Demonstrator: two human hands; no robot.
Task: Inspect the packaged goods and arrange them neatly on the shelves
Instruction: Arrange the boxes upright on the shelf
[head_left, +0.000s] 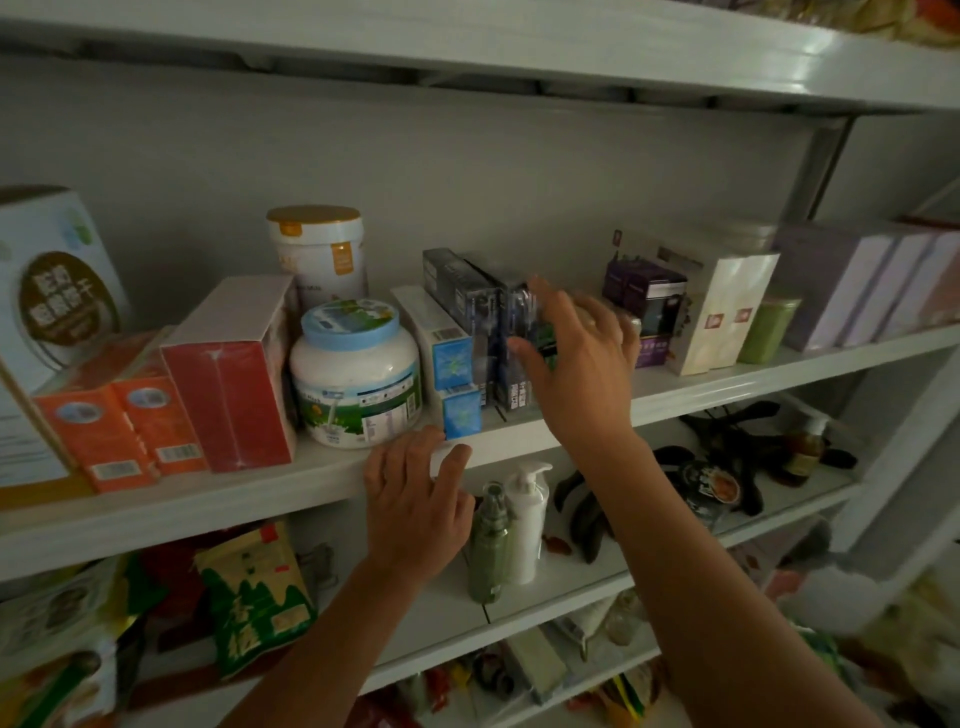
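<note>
Resting released left grip (415, 514) on white shelf edge (208, 499); right grip (582, 358) grasping dark box (511, 387)

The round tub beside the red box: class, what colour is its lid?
The lid is light blue, seen in the head view.

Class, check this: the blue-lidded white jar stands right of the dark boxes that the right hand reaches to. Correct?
No. The head view shows the blue-lidded white jar standing left of the dark boxes that the right hand reaches to.
</note>
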